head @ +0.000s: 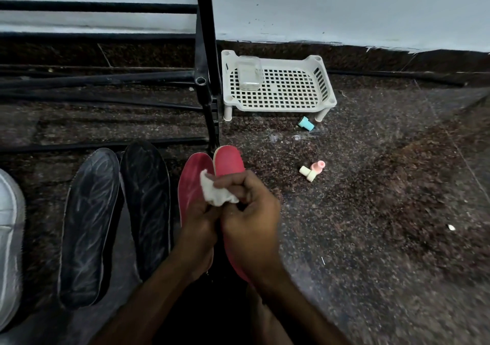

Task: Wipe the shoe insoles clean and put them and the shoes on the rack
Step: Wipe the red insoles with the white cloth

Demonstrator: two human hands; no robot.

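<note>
The right hand (249, 212) has its fingers curled and pinches a small white cloth (216, 195). The left hand (197, 229) is curled round the left red insole (189, 183) and holds it from below. The right red insole (229, 160) runs under the right hand; I cannot tell which hand holds that one.

Both hands are just in front of the foot of the black post (205, 53). The two red insoles lie side by side, touching. Their long way runs from the person straight toward the post, with the toe ends close to its foot. The cloth sits on the left red insole, near its toe end. So I think the next wipe should go along the length, toward the person.

Left of the post, two black insoles (90, 225) lie on the floor, pointing the same way. Far left of the post is a white shoe (8, 238). The bars of the black rack (98, 6) stretch out left of the post, so the left hand is nearer to them. Just right of the post stands a white basket (278, 106).
</note>
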